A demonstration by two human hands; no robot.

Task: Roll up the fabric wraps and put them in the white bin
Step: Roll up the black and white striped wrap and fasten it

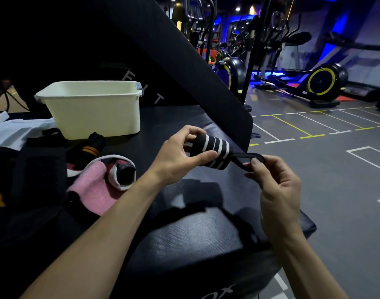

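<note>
A black wrap with white stripes, rolled into a thick cylinder, is held above the black padded surface. My left hand grips the roll between thumb and fingers. Its loose black tail loop runs to the right, where my right hand pinches it. The white bin stands at the back left of the surface; from this angle I see nothing inside it. To the left lie a pink, white and black wrap, partly rolled, and a black wrap with orange stripes.
White cloth lies at the far left beside the bin. A black bag sits under my forearms. A slanted black pad rises behind the bin. Exercise machines stand on the grey marked floor to the right.
</note>
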